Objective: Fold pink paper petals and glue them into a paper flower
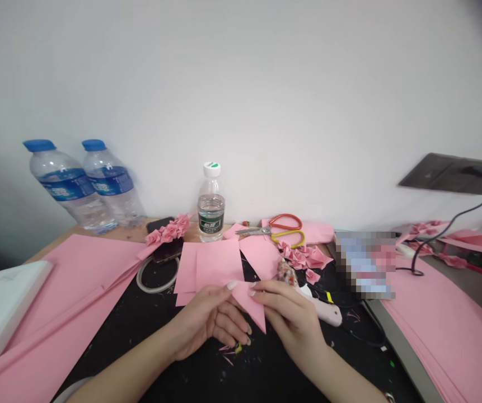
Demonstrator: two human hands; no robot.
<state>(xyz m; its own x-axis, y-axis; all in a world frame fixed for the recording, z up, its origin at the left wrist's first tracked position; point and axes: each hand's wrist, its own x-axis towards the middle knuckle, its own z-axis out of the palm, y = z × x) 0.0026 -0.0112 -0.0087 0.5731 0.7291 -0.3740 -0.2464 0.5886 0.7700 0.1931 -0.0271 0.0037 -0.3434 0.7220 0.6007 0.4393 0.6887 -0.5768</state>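
My left hand (209,322) and my right hand (291,319) both pinch a folded triangle of pink paper (249,305) above a black work mat (266,372), its point hanging down between them. Just beyond the triangle lie overlapping loose sheets of pink paper (218,266). A white and pink hot glue gun (322,308) rests close to my right hand, its tip hidden under a patterned bit of material (286,273). Folded pink paper flowers (302,257) sit beyond it.
Scissors with red and yellow handles (286,229) lie at the back, near a small water bottle (211,204). Two large water bottles (70,184) stand back left. Pink paper stacks (68,296) (446,336) flank the mat, with a tape roll (157,274) and a white pad (5,308) at left.
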